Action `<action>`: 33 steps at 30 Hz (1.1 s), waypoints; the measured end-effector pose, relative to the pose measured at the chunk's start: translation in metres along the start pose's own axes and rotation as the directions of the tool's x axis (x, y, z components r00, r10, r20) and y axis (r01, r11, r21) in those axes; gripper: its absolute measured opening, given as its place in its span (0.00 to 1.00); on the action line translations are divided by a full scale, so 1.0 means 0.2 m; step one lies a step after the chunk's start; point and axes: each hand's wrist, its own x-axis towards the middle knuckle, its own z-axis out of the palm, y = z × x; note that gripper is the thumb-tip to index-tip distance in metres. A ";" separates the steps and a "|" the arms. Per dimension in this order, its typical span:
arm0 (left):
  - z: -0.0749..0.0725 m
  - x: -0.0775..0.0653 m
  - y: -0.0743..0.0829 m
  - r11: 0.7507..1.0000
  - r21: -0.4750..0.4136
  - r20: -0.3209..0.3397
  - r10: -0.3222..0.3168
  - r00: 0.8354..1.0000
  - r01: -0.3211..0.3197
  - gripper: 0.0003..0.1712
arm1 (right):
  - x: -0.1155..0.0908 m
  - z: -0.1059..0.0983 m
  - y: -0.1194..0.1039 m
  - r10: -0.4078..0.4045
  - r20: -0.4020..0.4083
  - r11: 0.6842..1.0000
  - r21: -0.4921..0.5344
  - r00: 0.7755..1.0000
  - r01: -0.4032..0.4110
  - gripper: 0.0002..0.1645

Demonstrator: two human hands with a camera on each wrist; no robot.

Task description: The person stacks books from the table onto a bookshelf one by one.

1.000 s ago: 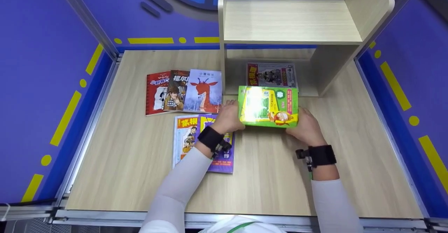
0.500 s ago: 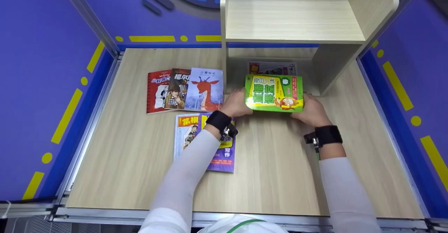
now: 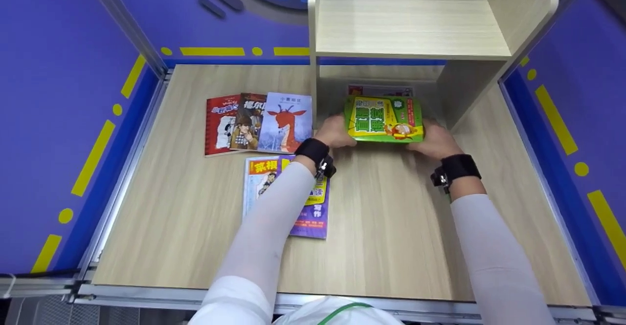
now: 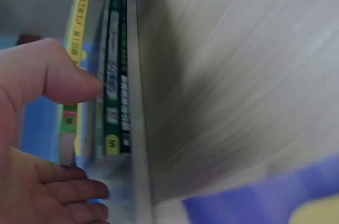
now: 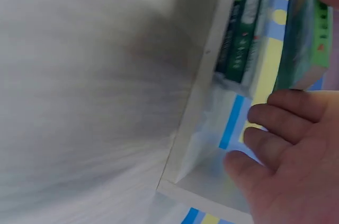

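Both hands hold a green book [image 3: 384,119] flat, just above the table at the mouth of the lower compartment of a wooden shelf [image 3: 411,27]. My left hand [image 3: 336,131] grips its left end and my right hand [image 3: 433,138] its right end. In the left wrist view the thumb [image 4: 63,78] presses on the green book's edge [image 4: 77,49], with the fingers [image 4: 69,197] below. In the right wrist view curled fingers [image 5: 280,139] sit under the green book [image 5: 304,38]. A stack of books [image 3: 379,90] lies inside the compartment, directly behind it.
Three books lie side by side left of the shelf: red [image 3: 220,124], dark [image 3: 247,122] and pale blue with a deer [image 3: 286,119]. Two more overlap nearer me, white-orange [image 3: 259,178] and purple [image 3: 313,207], partly under my left forearm. The shelf's side panels [image 3: 459,90] flank the opening.
Both hands carried the green book away from me, from the table's middle to the lower shelf opening. It now covers most of the books lying inside.
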 end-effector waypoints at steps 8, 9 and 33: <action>0.01 0.04 -0.06 0.995 0.026 0.005 -0.101 0.995 0.100 0.32 | 0.09 0.04 0.01 -0.020 0.053 0.999 -0.048 0.998 0.023 0.52; 0.01 0.04 -0.07 0.994 0.024 0.005 -0.106 0.994 0.106 0.33 | 0.10 0.05 0.00 -0.021 0.058 0.998 -0.049 0.998 0.024 0.52; 0.01 0.09 -0.18 0.995 -0.102 0.213 0.015 0.977 0.007 0.57 | 0.12 0.01 0.24 -0.024 0.180 0.992 0.123 0.983 0.001 0.62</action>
